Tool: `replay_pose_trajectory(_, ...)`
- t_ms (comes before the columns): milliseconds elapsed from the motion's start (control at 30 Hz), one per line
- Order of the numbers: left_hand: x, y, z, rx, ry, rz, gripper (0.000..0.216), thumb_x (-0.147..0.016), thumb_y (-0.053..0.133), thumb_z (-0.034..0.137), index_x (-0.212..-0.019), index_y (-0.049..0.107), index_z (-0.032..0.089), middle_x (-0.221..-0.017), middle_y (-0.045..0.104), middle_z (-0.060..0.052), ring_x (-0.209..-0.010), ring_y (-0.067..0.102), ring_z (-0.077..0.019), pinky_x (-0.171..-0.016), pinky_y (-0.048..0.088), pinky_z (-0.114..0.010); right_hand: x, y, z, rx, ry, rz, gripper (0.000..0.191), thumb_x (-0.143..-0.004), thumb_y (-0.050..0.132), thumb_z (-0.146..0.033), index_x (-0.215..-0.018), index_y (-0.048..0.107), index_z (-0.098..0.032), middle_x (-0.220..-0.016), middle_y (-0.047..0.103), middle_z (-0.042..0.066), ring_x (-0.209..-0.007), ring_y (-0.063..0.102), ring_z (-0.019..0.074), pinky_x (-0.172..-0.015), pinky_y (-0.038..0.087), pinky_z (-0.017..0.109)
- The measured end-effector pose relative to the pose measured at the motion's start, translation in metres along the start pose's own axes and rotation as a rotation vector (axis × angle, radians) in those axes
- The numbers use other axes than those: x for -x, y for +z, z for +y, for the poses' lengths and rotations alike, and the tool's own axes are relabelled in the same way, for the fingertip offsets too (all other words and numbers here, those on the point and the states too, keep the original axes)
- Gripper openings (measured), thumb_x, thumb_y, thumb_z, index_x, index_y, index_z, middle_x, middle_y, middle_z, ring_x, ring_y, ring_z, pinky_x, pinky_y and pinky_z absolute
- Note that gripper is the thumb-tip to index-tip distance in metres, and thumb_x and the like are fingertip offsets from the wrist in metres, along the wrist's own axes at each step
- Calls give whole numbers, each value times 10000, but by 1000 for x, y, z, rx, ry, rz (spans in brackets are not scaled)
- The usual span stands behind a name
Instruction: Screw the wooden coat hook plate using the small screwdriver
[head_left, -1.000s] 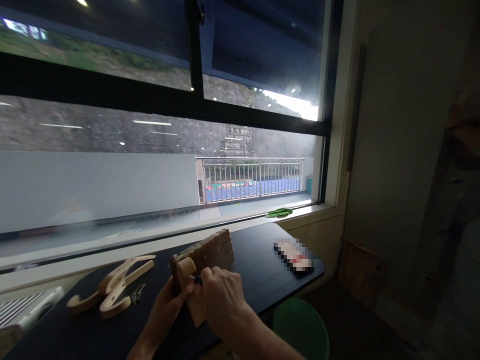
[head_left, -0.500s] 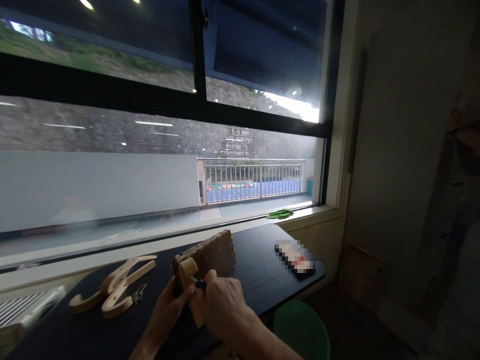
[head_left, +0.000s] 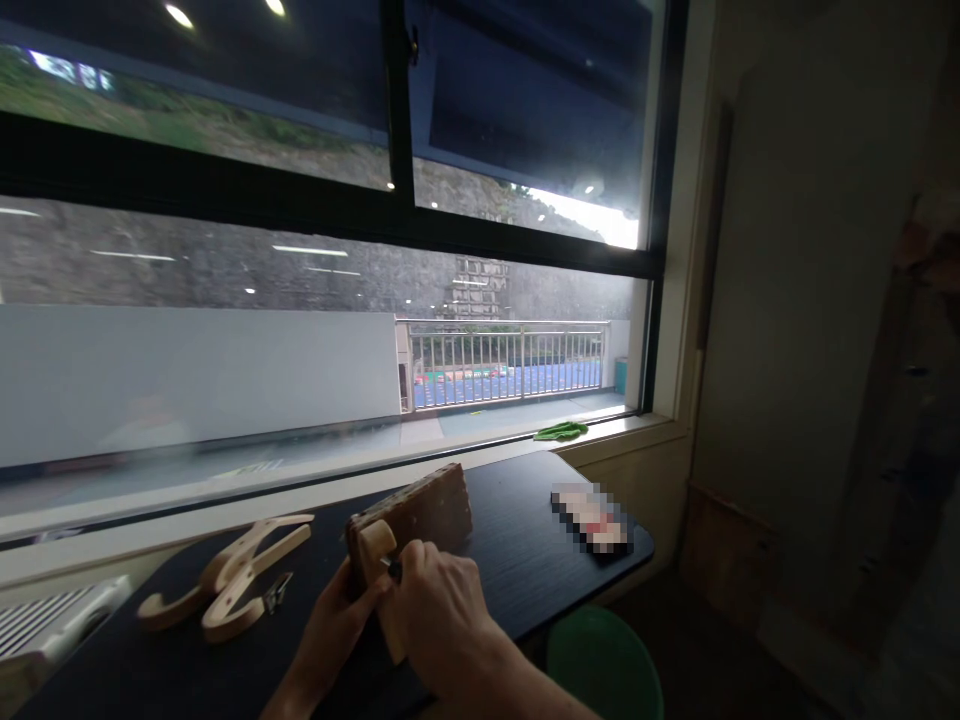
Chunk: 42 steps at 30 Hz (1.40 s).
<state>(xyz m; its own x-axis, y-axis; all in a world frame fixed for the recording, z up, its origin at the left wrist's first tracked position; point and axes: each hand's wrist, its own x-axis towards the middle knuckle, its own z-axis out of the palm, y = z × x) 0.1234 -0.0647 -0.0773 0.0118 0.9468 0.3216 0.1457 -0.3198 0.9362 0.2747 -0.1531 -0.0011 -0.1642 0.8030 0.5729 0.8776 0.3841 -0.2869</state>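
My right hand (head_left: 437, 608) is closed round a small dark-handled tool (head_left: 393, 568) whose tip touches a pale rounded wooden piece (head_left: 373, 548). That piece sits against a brown perforated wooden block (head_left: 427, 510) standing on the dark table (head_left: 517, 560). My left hand (head_left: 334, 625) grips the pale wooden piece from below and steadies it. Most of the tool is hidden inside my fist.
Two curved pale wooden pieces (head_left: 229, 580) and a small metal clip (head_left: 276, 592) lie to the left on the table. A blurred flat item (head_left: 592, 517) rests near the right edge. A green stool (head_left: 604, 665) stands below. A green object (head_left: 561, 431) lies on the windowsill.
Both hands stay on the wooden piece with only slight shifts; the view has drifted a little to the left and down.
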Motion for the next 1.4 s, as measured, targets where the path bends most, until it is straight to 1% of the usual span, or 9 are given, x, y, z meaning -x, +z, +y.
replay_pose_trajectory(167,-1,-1,-3,-28,-16,-21,481,-653,623,342,-1085,498,172,-1041,628,-47,-990,553,-248,-818,456,-296,-1,6,0,4,30,-3,133,-823,391,-285,-812,474,-182,-713,609,37,-631,598,218,-549,415,314)
replay_pose_trajectory(367,-2,-2,-7,-21,6,-4,477,-627,640,358,-1056,530,183,-1004,647,-31,-953,575,-237,-783,472,-274,-1,5,4,8,23,-8,198,-825,369,-324,-749,484,-181,-684,622,47,-628,604,209,-572,407,309)
replay_pose_trajectory(533,0,-1,-2,-28,-4,-5,483,-626,645,345,-1058,527,163,-1001,647,-44,-943,578,-232,-785,471,-276,-3,-1,6,-11,13,1,157,-783,434,-331,-832,466,-185,-719,618,38,-651,598,205,-565,403,293)
replay_pose_trajectory(667,1,2,3,-14,-14,7,494,-606,659,346,-1047,535,164,-1002,649,-41,-938,580,-238,-752,486,-272,-4,-4,8,19,-13,-3,104,-767,461,-291,-798,468,-193,-779,601,29,-671,584,194,-556,399,285)
replay_pose_trajectory(800,2,2,3,-3,-10,-6,494,-615,652,346,-1054,532,155,-1009,644,-51,-951,574,-248,-736,493,-282,-5,0,10,28,-36,31,116,-796,438,-298,-787,484,-192,-790,590,33,-683,577,180,-556,399,273)
replay_pose_trajectory(1000,0,1,0,-24,11,-12,459,-622,647,346,-1026,544,154,-970,659,-49,-921,588,-242,-745,489,-290,-4,7,10,28,49,-31,175,-812,401,-296,-751,514,-178,-729,614,44,-648,591,204,-568,414,306)
replay_pose_trajectory(1100,-1,0,-3,-32,20,1,449,-608,661,345,-1004,554,162,-941,668,-38,-904,595,-234,-748,486,-277,-1,9,9,10,79,-25,196,-817,378,-304,-755,514,-177,-729,618,52,-662,595,218,-598,417,330)
replay_pose_trajectory(1267,0,-1,-5,7,14,-17,454,-632,646,336,-1041,535,172,-1013,642,-43,-946,576,-227,-769,477,-269,3,6,7,-81,58,9,165,-787,434,-311,-871,481,-176,-734,616,45,-689,600,201,-611,413,291)
replay_pose_trajectory(1400,2,0,0,3,5,-16,474,-630,647,342,-1058,530,173,-1014,641,-42,-953,571,-231,-767,474,-273,0,-1,7,-32,29,0,88,-786,441,-246,-825,483,-179,-771,610,43,-719,594,191,-604,409,279)
